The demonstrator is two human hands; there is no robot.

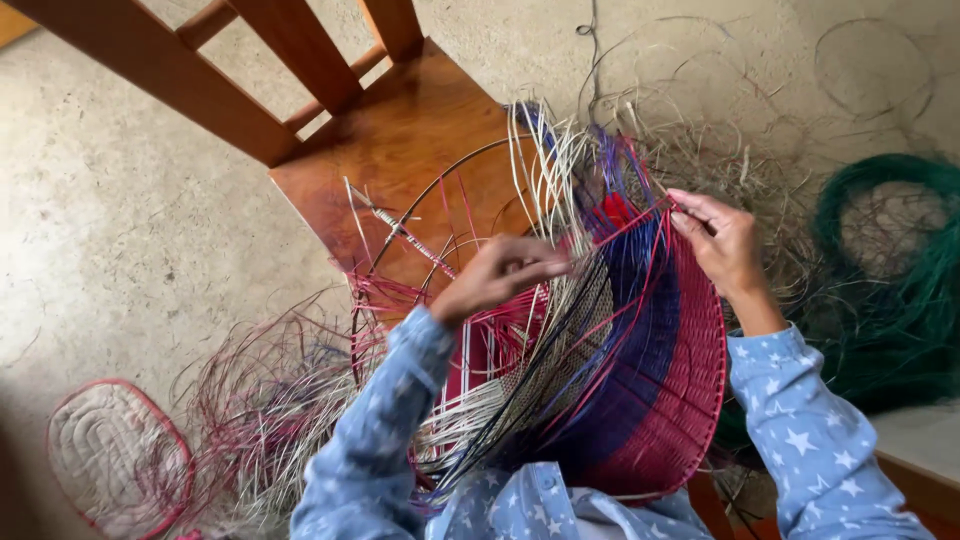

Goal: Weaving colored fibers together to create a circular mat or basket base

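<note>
A half-woven basket [640,380] of red, blue and pale cane strips leans against my lap, with loose strips fanning upward. My left hand [500,275] is inside the basket's open side, fingers pinched on pale strips near the middle. My right hand [722,245] grips the upper rim of the weave, pinching a red strip at its top edge. Both arms wear blue sleeves with white stars.
A wooden chair [390,150] stands just behind the basket. A small oval woven base with a red rim [115,455] lies on the concrete floor at lower left. A coil of green cane [900,290] and dry loose fibres [720,150] lie at right.
</note>
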